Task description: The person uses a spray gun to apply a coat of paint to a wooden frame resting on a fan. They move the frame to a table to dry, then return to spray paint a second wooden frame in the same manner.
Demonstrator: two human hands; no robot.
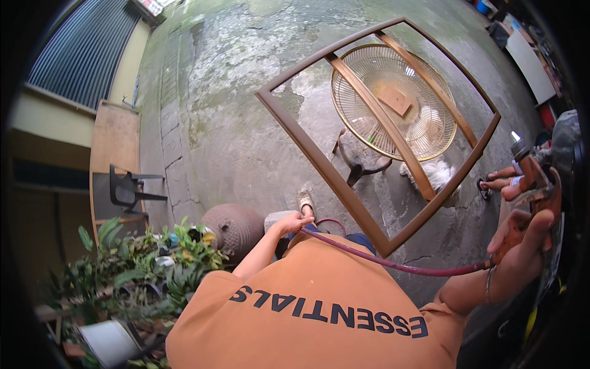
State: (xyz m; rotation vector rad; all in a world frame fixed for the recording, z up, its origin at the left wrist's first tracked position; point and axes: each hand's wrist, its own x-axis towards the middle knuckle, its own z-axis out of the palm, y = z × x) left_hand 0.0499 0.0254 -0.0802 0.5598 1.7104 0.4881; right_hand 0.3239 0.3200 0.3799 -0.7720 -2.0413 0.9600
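Observation:
My right hand (pixel 525 237), raised at the right side, is wrapped round an orange-brown spray gun (pixel 542 190) whose nozzle points away from me. A dark red hose (pixel 393 264) runs from the gun's handle across my shirt front. Near my waist, my left hand (pixel 295 222) is closed on that hose. Ahead of me, a brown rectangular frame (pixel 319 154) with two crossbars lies tilted over a round wire fan grille (pixel 362 67). On the grille's middle sits a small brown flat piece (pixel 394 100). Dark curved legs (pixel 356 166) show below the grille.
A shaggy white thing (pixel 436 174) lies under the frame. Another person's feet (pixel 485 187) stand at the right. At the left are potted plants (pixel 172 258), a large brown jar (pixel 232 232), a dark plastic chair (pixel 126 187) and a wooden board (pixel 114 138).

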